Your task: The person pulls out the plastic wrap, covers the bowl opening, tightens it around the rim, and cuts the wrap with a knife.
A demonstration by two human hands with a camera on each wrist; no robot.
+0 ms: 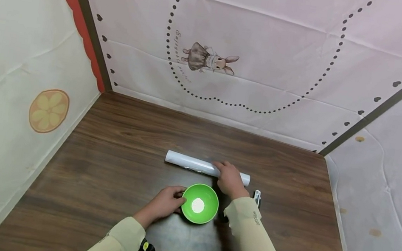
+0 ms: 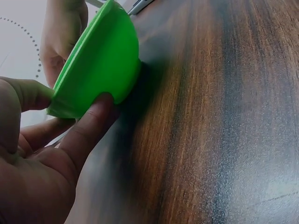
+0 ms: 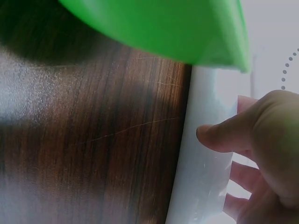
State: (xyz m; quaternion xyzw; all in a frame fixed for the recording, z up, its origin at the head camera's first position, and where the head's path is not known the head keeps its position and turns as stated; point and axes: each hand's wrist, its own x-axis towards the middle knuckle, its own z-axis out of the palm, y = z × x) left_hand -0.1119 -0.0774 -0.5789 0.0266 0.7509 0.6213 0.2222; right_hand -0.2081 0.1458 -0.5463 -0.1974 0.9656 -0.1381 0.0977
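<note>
My left hand [image 1: 165, 202] holds a bright green bowl [image 1: 209, 206] by its left side. In the left wrist view the thumb lies at the bowl's rim, with fingers supporting its outer wall. The bowl is tilted in that view, and a dark shadow falls on the tabletop beneath it. Beyond it, my right hand [image 1: 231, 180] grips a glossy white roll [image 1: 190, 162], which looks like plastic wrap, near its right end. The right wrist view shows the thumb on the roll's near side and the other fingers along its far side.
A small white and dark tool [image 1: 257, 197] lies right of the right wrist. Beside the left sleeve is a small black object [image 1: 146, 250] with a yellow mark. The brown wooden tabletop [image 1: 126, 132] meets printed cloth walls [image 1: 272, 58] at the back and sides.
</note>
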